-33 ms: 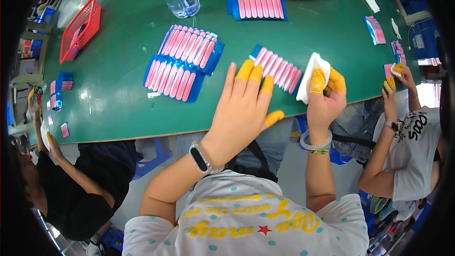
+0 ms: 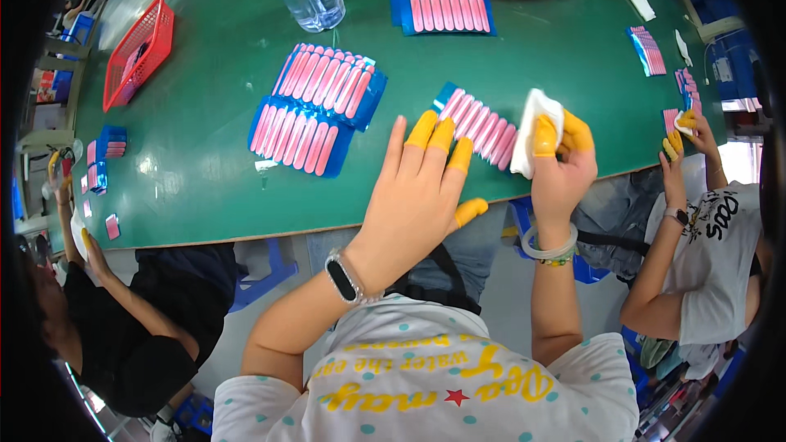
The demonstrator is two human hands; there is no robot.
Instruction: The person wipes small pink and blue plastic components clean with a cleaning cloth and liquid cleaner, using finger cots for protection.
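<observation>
My left hand (image 2: 416,192) lies over the table with its fingers spread, yellow finger cots on the thumb and several fingers. Its fingertips touch the near left side of a small blue sheet with a row of pink, rounded strips (image 2: 478,124). In my right hand (image 2: 563,173), also wearing yellow finger cots, a folded white cloth (image 2: 523,143) is pinched between thumb and fingers. The cloth lies against the right end of that sheet and hides its edge. Left of my hands rests an overlapping pile of similar pink-and-blue sheets (image 2: 293,137).
On the green table (image 2: 205,164), another stack of sheets (image 2: 446,12) lies farther back. A clear water container (image 2: 315,4) stands at the back. Red baskets (image 2: 155,41) sit at the far left and back right. Co-workers sit on both sides, one holding a white cloth.
My right hand has brought the cloth slightly left, over the sheet's right end. My left hand has shifted slightly toward me.
</observation>
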